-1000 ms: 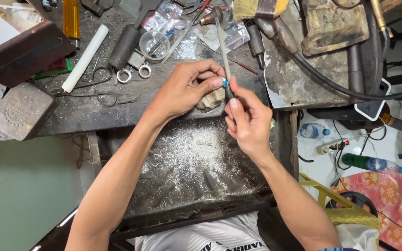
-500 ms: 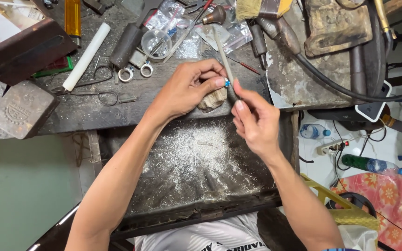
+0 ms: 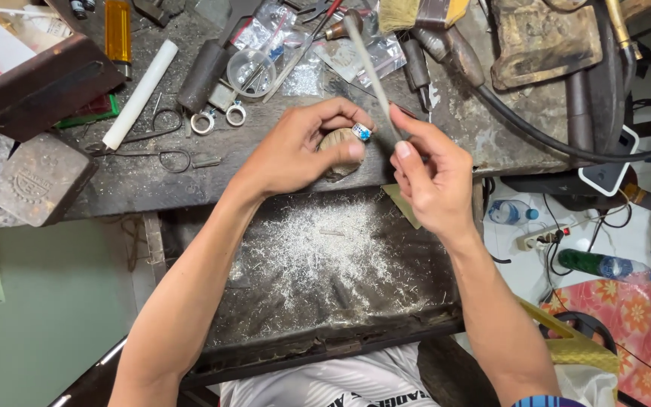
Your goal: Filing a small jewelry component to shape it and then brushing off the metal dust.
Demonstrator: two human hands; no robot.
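Cluttered workbench (image 3: 190,177) of dark, worn wood fills the upper field; below its front edge a tray (image 3: 318,301) holds pale metal filings (image 3: 318,252). At right, beyond the bench, a tiled floor carries plastic bottles (image 3: 604,265) and a floral cloth (image 3: 627,324). On the bench top lie a metal block (image 3: 35,179), a black hose (image 3: 536,132), a white rod (image 3: 139,94), a brush (image 3: 416,13), a clear cup (image 3: 250,71), an orange lighter (image 3: 117,30) and two rings (image 3: 218,117). Left hand (image 3: 307,147) rests against a worn bench peg (image 3: 338,151) at the bench edge; thumb and forefinger pinch a small ring with a blue stone (image 3: 362,133), remaining fingers curled. Right hand (image 3: 431,177) grips a slim file (image 3: 371,71) between thumb and fingers pressed together; the file slants up and to the left, its shaft passing just beside the ring. Whether file and ring touch cannot be told.
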